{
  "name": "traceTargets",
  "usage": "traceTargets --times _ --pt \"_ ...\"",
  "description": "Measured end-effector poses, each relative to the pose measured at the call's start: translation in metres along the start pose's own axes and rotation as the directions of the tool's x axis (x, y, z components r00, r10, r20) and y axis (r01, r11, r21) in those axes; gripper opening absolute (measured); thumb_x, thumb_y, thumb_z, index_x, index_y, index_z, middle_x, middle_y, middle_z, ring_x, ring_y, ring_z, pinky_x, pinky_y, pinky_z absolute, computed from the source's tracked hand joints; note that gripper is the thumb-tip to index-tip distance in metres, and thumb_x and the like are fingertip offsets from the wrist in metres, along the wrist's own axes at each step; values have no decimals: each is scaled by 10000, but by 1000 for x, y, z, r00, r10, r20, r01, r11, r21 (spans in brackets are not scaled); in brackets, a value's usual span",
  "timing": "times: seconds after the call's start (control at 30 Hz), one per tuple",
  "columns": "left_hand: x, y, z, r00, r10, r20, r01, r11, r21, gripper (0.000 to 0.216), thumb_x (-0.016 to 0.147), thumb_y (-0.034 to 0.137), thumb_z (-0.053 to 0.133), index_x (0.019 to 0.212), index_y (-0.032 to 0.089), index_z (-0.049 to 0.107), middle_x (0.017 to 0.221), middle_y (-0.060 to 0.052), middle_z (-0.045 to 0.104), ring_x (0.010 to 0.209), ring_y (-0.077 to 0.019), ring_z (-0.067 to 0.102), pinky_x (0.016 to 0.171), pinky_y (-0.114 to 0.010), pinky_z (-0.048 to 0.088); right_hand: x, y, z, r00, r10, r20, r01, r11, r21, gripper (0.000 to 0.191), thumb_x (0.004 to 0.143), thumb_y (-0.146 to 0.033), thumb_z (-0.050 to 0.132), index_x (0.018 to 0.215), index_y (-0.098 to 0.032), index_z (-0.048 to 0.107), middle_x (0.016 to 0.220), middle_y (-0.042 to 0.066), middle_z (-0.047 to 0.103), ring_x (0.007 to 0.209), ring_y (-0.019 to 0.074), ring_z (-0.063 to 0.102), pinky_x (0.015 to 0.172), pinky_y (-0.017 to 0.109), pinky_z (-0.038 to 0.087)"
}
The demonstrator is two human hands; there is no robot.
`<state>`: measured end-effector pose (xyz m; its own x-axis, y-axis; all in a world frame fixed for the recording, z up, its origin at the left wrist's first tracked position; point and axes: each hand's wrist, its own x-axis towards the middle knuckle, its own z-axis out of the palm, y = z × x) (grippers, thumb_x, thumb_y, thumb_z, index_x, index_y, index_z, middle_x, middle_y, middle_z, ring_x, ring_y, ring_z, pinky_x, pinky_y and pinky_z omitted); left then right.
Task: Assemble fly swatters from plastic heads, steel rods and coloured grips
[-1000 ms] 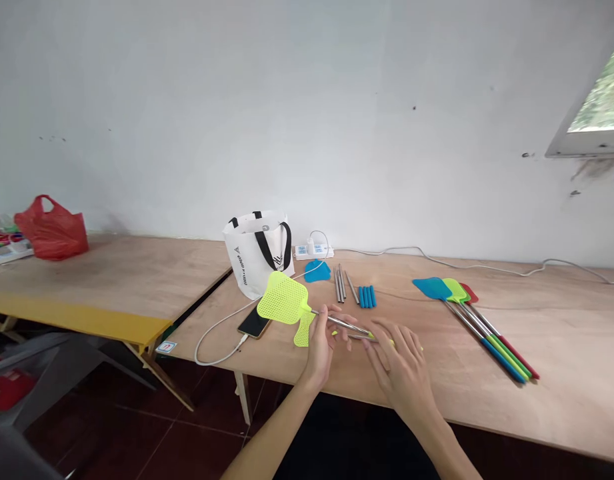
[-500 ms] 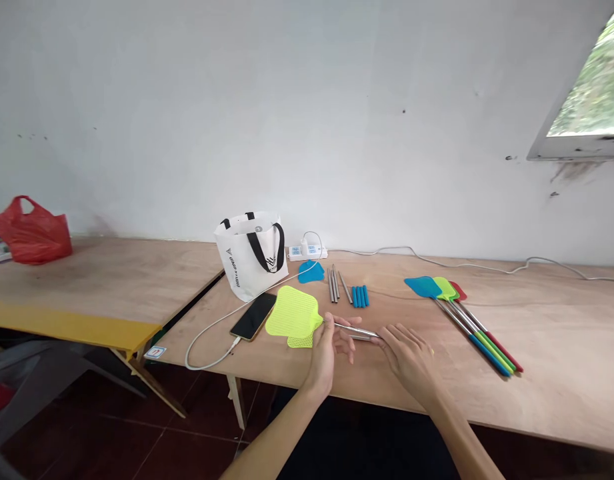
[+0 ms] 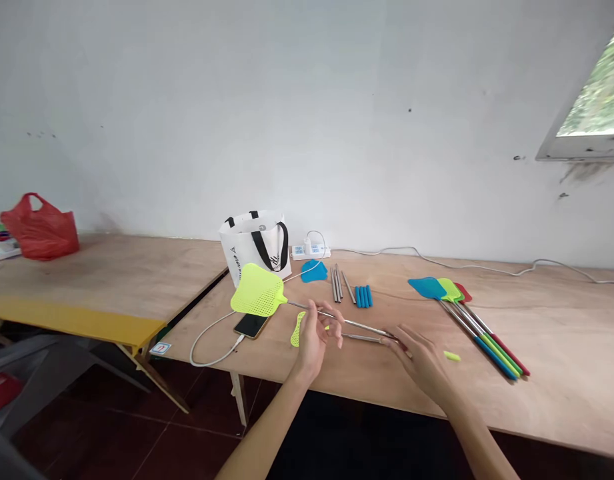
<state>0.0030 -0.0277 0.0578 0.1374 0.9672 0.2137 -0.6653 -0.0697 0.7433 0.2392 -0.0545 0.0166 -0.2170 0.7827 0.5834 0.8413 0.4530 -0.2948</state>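
The yellow-green fly swatter [image 3: 258, 298] is just left of the frame's centre, its mesh head raised above the phone [image 3: 251, 325], and my left hand [image 3: 314, 333] is closed around its thin metal rod. My right hand [image 3: 419, 357], lower right, touches the rod's other end with its fingertips; I cannot tell whether they grip. A white tote bag [image 3: 249, 250] stands behind, and three coloured swatters [image 3: 467, 313] lie on the table [image 3: 561, 373] to the right.

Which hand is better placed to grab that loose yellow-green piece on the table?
Right, probably: the yellow-green piece lies just beside the right hand, while the left hand holds up the yellow-green swatter farther away.
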Motion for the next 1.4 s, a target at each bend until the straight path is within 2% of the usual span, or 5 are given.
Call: traceTargets --times 0.23,0.43,0.73,0.93,1.4 --pt "0 -2 0 998 25 -61 -28 997 -65 553 856 653 692 734 215 378 611 85 407 384 -45 340 353 -167 344 -3 -23 12 995 -89 -40 82 986 -143 387 1083 -404 376 823 -244 613 696 0 660 618 138 640 539 241 329" --pt "9 48 -19 975 175 -135 -179 984 -16 523 847 577 752 725 200 411 615 85 396 411 -36 325 384 -151 347 -7 41 -23 986 -165 -33 162 984 -70 369 1068 -411 391 945 -251 700 858 52 758 757 182 710 677 265 472" --pt "22 80 -49 957 235 -171 -237 972 12 400 953 481 661 738 195 483 599 58 468 417 -64 373 405 -176 358 -28 99 -53 977 139 -161 -153 985 -75 508 1006 -623 376 900 -263 718 944 68 758 870 251 701 769 373 498" --pt "18 79 -38 920 329 -214 -344 938 -39 359 1002 389 580 723 163 604 866 -67 659 869 -171 657 839 -298 555 -25 88 -59 968 190 -162 -198 980 -35 492 982 -651 422 903 -262 713 929 62 745 798 223 657 747 352 474" --pt "12 69 -40 977 52 -205 -123 928 -351 632 1091 447 335 519 192 247 463 47 186 397 -89 214 417 -274 230 -10 67 -36 962 172 -213 -243 894 -376 539 989 -581 404 582 -235 475 532 1 526 508 157 493 525 286 271"
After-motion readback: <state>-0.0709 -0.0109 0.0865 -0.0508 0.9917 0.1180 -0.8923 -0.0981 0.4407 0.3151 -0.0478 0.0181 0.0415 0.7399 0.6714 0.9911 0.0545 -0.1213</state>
